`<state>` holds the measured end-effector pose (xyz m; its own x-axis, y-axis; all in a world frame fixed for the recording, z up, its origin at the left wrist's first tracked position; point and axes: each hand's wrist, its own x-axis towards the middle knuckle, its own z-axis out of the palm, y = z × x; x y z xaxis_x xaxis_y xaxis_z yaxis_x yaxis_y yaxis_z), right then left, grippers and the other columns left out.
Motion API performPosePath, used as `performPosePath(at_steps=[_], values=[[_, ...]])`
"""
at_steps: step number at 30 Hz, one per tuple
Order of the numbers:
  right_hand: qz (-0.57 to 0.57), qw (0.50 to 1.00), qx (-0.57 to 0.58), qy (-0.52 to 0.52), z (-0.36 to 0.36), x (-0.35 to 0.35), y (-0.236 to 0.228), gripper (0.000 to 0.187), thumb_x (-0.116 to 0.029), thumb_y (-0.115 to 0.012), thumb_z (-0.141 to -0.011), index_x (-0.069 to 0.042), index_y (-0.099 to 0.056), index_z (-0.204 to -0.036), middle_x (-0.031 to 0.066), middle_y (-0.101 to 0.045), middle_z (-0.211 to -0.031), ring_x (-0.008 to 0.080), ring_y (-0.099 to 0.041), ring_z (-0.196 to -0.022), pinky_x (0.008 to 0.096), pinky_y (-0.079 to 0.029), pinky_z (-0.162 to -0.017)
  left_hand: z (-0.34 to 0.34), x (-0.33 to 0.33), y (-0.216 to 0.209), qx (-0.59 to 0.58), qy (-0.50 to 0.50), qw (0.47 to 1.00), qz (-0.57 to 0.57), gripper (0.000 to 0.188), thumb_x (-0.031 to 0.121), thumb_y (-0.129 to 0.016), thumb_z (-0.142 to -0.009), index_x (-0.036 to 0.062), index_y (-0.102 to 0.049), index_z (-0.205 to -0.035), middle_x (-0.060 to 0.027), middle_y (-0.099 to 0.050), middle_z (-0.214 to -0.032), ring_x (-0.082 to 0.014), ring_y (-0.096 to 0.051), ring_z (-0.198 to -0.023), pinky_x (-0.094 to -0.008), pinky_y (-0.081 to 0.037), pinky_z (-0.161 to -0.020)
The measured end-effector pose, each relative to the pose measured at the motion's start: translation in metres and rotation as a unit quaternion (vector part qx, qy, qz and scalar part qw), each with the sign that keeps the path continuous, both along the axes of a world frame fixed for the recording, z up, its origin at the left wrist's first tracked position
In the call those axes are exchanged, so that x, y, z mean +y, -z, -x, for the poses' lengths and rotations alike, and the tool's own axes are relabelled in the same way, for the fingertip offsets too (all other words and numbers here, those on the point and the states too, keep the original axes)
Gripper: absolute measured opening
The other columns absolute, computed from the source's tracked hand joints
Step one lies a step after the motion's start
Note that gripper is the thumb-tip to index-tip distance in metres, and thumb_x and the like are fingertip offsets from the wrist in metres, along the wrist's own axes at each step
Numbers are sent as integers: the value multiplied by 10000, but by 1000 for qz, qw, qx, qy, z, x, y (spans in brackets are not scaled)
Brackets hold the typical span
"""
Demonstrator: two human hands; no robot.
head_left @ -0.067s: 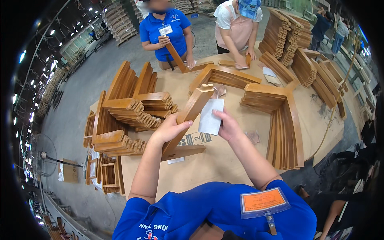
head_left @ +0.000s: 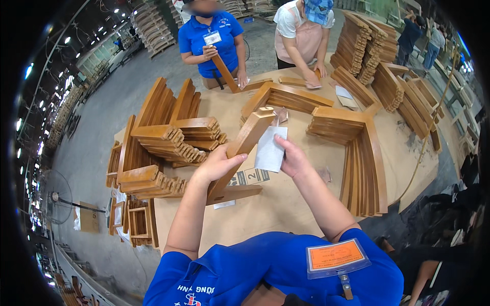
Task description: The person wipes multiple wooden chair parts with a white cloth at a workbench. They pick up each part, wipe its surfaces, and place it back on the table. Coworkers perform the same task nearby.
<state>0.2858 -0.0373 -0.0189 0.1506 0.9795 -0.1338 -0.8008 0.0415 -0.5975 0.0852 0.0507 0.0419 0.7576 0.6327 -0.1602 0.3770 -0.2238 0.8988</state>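
Observation:
Wrapped round the upright leg of an L-shaped brown wooden frame piece, my left hand is closed on it. The leg tilts up and away from me, and its other leg runs right, low over the table. My right hand pinches a whitish sheet of sandpaper between thumb and fingers, just right of the leg. Its face toward me is pale; the fingers behind it are hidden. Beyond the leg's top end lies a crumpled brownish sandpaper scrap on the cardboard-covered table.
Stacked frame pieces stand at left and right, with more wood stacks at the far right. Across the table one person holds a wooden piece; another person leans over the tabletop. A fan stands left.
My right hand and the sandpaper have shifted slightly to the right, away from the leg. The left hand and the frame piece stay almost still. The far-right person's hand has moved a little.

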Motion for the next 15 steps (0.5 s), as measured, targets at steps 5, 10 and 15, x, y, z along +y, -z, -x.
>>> performPosePath(at_steps=[5, 10, 15], values=[[8, 998, -9, 59, -17, 16, -1, 427, -296, -485, -972, 15, -457, -1263, 142, -571, -1202, 268, -585, -1075, 416, -482, -930, -7, 1, -1, -28, -2, 998, -62, 575, 312, -654, -854, -32, -487, -1283, -169, -630, -1117, -221, -595, -1024, -327, -456, -902], [20, 998, 0, 65, -14, 13, -16, 422, -314, -447, -988, 15, -467, -1252, 147, -584, -1187, 276, -588, -1079, 425, -477, -938, -6, 1, -1, -4, 10, 999, -45, 513, 292, -656, -866, -43, -511, -1227, -123, -624, -1093, -179, -564, -999, -318, -451, -882], [33, 999, 25, 29, -13, 11, -10, 446, -346, -407, -995, -9, -459, -1283, 145, -548, -1267, 292, -523, -1183, 453, -403, -1024, -11, 0, 1, -13, 11, 998, -54, 485, 292, -662, -861, -42, -527, -1186, -127, -636, -1046, -179, -578, -955, -318, -460, -862]])
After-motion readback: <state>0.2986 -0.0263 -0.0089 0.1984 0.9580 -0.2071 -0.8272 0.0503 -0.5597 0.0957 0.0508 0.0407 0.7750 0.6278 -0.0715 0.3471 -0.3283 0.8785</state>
